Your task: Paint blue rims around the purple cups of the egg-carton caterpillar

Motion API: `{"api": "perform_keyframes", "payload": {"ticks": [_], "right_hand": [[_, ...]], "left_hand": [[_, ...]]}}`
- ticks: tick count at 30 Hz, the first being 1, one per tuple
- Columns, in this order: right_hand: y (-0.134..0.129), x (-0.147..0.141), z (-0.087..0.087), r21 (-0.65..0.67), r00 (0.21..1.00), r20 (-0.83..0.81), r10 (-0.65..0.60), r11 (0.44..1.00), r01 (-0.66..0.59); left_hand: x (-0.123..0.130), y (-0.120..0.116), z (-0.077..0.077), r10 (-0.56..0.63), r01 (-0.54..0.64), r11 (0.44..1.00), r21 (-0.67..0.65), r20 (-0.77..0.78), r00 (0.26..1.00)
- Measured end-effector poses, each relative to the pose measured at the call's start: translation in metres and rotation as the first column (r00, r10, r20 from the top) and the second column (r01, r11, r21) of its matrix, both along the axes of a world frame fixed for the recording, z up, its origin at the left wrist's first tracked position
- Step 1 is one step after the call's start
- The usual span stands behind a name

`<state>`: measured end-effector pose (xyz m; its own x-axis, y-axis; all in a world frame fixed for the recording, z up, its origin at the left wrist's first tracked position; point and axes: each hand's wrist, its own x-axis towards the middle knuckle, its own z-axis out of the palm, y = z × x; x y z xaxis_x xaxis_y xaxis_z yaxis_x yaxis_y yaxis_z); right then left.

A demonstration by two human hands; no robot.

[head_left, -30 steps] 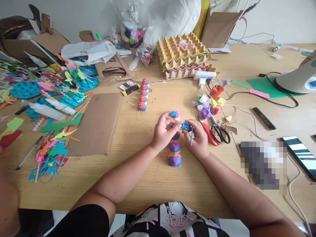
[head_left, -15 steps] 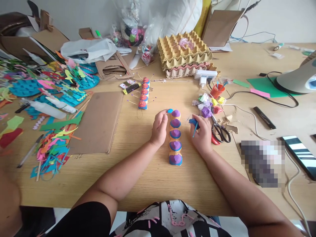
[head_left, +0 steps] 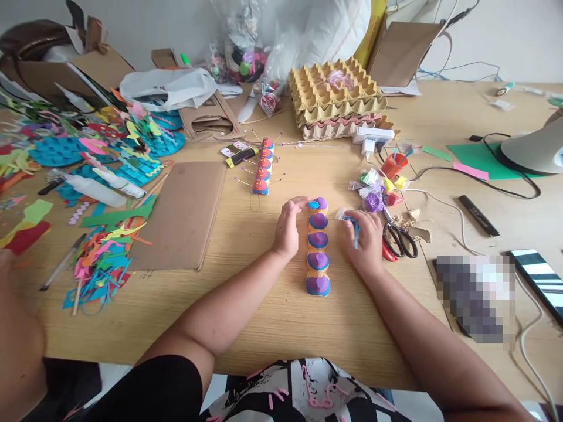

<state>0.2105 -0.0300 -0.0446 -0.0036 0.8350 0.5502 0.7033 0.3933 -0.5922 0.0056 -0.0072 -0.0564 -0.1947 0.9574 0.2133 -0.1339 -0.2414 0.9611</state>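
A strip of egg-carton cups [head_left: 317, 258] stands lengthwise in front of me, each cup topped with purple clay and rimmed in blue. My left hand [head_left: 288, 230] is beside its far end, fingertips closed on a small lump of blue clay [head_left: 314, 204] over or against the farthest cup; contact is unclear. To the right of the strip, my right hand [head_left: 366, 239] is closed around a thin blue stick [head_left: 356, 235] and some crumpled clear plastic [head_left: 341, 214]. Farther off, a finished-looking red and blue carton strip [head_left: 262, 170] has pins with beaded ends along its sides.
Black-handled scissors [head_left: 400, 240] and bagged clay [head_left: 373, 201] lie right of my right hand. Stacked egg trays [head_left: 336, 97] stand at the back. On the left are a cardboard sheet [head_left: 180, 214], paper scraps [head_left: 103, 252] and glue bottles [head_left: 94, 189]. Another person's arm [head_left: 20, 334] is at lower left.
My left hand has brought the blue clay rightward to the farthest cup. My right hand has turned slightly, showing clear plastic where blue showed before. The whole view has shifted a little.
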Motion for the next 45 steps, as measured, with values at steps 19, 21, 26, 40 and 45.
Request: {"api": "perform_keyframes", "payload": {"ticks": [19,21,26,40,45], "right_hand": [[0.039,-0.024,0.025,0.330,0.927,0.192,0.323,0.868,-0.371],[0.037,-0.024,0.022,0.353,0.929,0.184,0.322,0.860,-0.368],[0.033,-0.026,0.018,0.364,0.924,0.155,0.349,0.850,-0.381],[0.037,-0.028,0.015,0.329,0.934,0.072,0.351,0.876,-0.354],[0.038,-0.029,0.014,0.324,0.931,0.079,0.355,0.874,-0.361]], "left_hand": [[0.001,-0.002,0.016,-0.222,0.217,0.975,0.051,0.156,0.963],[0.001,-0.001,0.014,-0.216,0.208,0.976,0.068,0.137,0.967],[0.001,-0.001,0.012,-0.167,0.161,0.985,0.066,0.110,0.980],[0.004,-0.004,0.018,-0.176,0.174,0.984,0.023,0.126,0.976],[0.003,-0.006,0.019,-0.232,0.232,0.972,0.020,0.177,0.957]]}}
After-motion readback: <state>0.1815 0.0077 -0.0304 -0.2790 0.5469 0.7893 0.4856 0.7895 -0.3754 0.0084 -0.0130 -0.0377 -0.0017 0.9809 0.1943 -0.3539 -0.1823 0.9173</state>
